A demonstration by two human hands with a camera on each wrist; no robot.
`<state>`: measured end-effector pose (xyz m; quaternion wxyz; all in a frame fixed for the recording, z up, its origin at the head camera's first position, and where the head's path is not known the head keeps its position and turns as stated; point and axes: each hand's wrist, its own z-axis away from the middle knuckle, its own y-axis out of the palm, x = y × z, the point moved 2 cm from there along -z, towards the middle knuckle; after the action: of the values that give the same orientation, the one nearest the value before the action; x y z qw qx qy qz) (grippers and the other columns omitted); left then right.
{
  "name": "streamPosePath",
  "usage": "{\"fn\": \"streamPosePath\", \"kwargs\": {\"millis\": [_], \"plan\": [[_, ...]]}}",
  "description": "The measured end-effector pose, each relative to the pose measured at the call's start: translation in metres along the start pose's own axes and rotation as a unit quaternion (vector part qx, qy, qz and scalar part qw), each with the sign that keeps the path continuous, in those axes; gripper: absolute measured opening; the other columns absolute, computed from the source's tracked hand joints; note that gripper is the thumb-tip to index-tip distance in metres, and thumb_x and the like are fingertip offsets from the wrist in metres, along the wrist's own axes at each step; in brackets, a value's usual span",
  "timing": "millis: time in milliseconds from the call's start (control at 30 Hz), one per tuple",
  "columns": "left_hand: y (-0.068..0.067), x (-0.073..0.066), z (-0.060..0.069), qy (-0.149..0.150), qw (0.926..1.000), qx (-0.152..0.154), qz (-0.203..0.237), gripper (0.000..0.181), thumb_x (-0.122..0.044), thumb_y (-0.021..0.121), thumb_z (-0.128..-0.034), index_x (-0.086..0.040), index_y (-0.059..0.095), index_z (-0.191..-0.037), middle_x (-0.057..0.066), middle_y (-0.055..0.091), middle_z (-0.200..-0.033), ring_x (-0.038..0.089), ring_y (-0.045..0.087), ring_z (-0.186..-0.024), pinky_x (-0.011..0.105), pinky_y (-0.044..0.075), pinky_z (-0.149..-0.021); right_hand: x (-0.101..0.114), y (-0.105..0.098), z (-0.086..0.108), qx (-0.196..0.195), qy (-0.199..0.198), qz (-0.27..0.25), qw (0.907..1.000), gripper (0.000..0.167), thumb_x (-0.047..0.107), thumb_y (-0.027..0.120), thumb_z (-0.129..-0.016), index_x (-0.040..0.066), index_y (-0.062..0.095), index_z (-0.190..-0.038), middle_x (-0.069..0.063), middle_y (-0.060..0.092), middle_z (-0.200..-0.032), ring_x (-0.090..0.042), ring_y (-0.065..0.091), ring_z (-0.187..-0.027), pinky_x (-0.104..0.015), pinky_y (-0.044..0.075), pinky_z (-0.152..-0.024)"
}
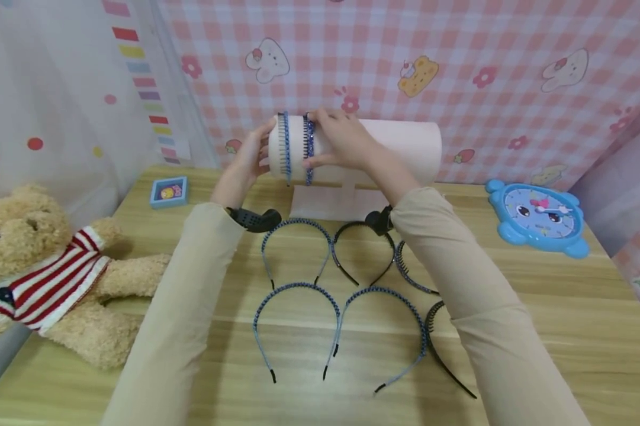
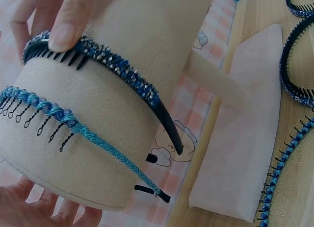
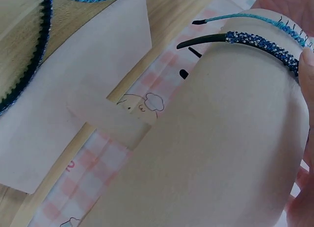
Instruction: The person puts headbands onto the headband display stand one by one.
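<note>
A hand could pass over the bare right half of the padded cylinder [image 1: 405,137] or between its right end and the blue clock [image 1: 538,213] — but the left hand [image 1: 245,157] blocks its left end, the right hand [image 1: 345,139] its middle, and headbands [image 1: 298,285] crowd the table [image 1: 565,313] before it.

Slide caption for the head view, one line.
Right hand grips a glittery headband on a pale display roll; left hand at the roll's end.

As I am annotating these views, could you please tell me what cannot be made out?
Head view: the right hand covers part of the glittery blue headband.
Head view: the right sleeve hides part of the black toothed headband.
Left wrist view: the right edge cuts off a beaded blue headband.
Head view: lettering on the blue clock is too small.
</note>
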<state>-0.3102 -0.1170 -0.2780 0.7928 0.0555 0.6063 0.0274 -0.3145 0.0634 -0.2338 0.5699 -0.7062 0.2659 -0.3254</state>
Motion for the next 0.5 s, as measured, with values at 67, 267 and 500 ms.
{"fn": "streamPosePath", "kwargs": {"millis": [67,267,500], "plan": [[0.0001,-0.0001,0.0024,0.000,1.0000,-0.001,-0.002,0.043,-0.049,0.045,-0.0909,-0.019,0.051,-0.121,-0.001,0.044,-0.135,0.015,0.038,-0.116,0.038,0.028,-0.106,0.0026,0.0000,-0.0012,0.003,-0.003,0.001,1.0000,0.093,0.058,0.065,-0.073,0.006,0.026,-0.140,-0.014,0.034,-0.145,-0.033,0.031,-0.134,-0.047,0.020,-0.111],[0.0004,0.0016,0.0026,-0.001,1.0000,0.000,0.000,0.045,-0.048,0.044,-0.0919,-0.018,0.051,-0.124,0.000,0.044,-0.136,0.015,0.039,-0.116,0.037,0.030,-0.105,0.0045,0.0005,-0.0017,0.018,0.005,-0.005,0.9998,0.094,0.059,0.063,-0.074,0.009,0.023,-0.142,-0.012,0.030,-0.148,-0.032,0.027,-0.136,-0.047,0.016,-0.112],[-0.0007,0.0010,-0.0029,0.005,1.0000,0.000,-0.003,0.041,-0.049,0.043,-0.0914,-0.018,0.051,-0.117,0.000,0.043,-0.136,0.016,0.039,-0.117,0.037,0.030,-0.104,0.0057,0.0004,-0.0034,0.013,0.003,-0.003,0.9999,0.094,0.058,0.063,-0.075,0.008,0.021,-0.143,-0.013,0.029,-0.148,-0.032,0.025,-0.137,-0.047,0.016,-0.112]]}}
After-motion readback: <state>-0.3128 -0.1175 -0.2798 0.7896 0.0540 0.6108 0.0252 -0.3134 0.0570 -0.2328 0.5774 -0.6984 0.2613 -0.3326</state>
